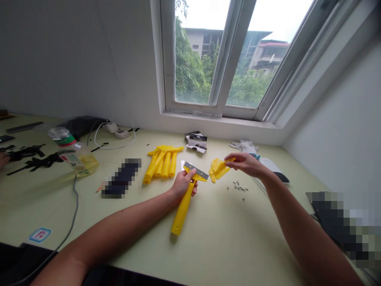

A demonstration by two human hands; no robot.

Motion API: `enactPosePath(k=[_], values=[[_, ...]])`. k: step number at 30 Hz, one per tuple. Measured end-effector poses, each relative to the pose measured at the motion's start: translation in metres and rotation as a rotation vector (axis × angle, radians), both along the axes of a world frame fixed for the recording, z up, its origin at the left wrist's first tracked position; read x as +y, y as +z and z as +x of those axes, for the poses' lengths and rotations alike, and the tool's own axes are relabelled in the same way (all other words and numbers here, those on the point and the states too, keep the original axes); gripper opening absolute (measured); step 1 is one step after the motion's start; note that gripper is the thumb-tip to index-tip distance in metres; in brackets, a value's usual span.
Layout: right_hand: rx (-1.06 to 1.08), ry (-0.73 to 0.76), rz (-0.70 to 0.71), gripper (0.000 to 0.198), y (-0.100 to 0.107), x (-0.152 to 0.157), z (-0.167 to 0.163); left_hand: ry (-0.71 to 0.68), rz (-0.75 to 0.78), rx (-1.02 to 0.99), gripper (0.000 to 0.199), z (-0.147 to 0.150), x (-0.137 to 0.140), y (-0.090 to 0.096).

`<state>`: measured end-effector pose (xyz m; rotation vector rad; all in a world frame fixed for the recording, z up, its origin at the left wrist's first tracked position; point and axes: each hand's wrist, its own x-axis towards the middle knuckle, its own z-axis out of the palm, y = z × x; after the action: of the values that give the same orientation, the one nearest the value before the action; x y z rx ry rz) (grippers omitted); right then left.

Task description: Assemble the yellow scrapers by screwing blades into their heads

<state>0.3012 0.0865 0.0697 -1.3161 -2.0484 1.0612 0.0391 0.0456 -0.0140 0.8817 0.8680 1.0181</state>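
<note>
My left hand (182, 185) is closed around the neck of a yellow scraper (183, 210), its handle pointing down toward me. A grey metal blade (196, 171) lies across the scraper's head, with my thumb pressed on it. My right hand (244, 163) pinches a flat yellow plastic piece (230, 160) just above a small pile of similar yellow pieces (216, 169). Several small screws (238, 186) are scattered on the table below that hand. Left of my left hand lies a stack of yellow scraper handles (164, 161).
Small black-and-white boxes (197, 143) sit near the window wall. A plastic bottle (76, 153) with yellow liquid, black parts (35, 161) and another person's hand (3, 159) are at the left. White gloves (244, 145) lie at the back right. A grey cable (76, 198) crosses the table (143, 246).
</note>
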Motion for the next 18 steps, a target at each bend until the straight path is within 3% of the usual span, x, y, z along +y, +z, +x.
enactPosePath(k=[4,12,18], values=[[0.128,-0.017,-0.030,0.045,-0.003,-0.005,-0.026,0.015,-0.011,-0.003,0.042,-0.003,-0.002,0.000],[0.173,-0.091,0.038,0.049,0.001,-0.005,-0.011,0.007,-0.021,0.032,0.042,-0.004,-0.002,0.003],[0.208,-0.097,0.048,0.043,-0.001,-0.010,-0.023,-0.013,-0.013,0.038,0.043,-0.004,-0.003,0.005]])
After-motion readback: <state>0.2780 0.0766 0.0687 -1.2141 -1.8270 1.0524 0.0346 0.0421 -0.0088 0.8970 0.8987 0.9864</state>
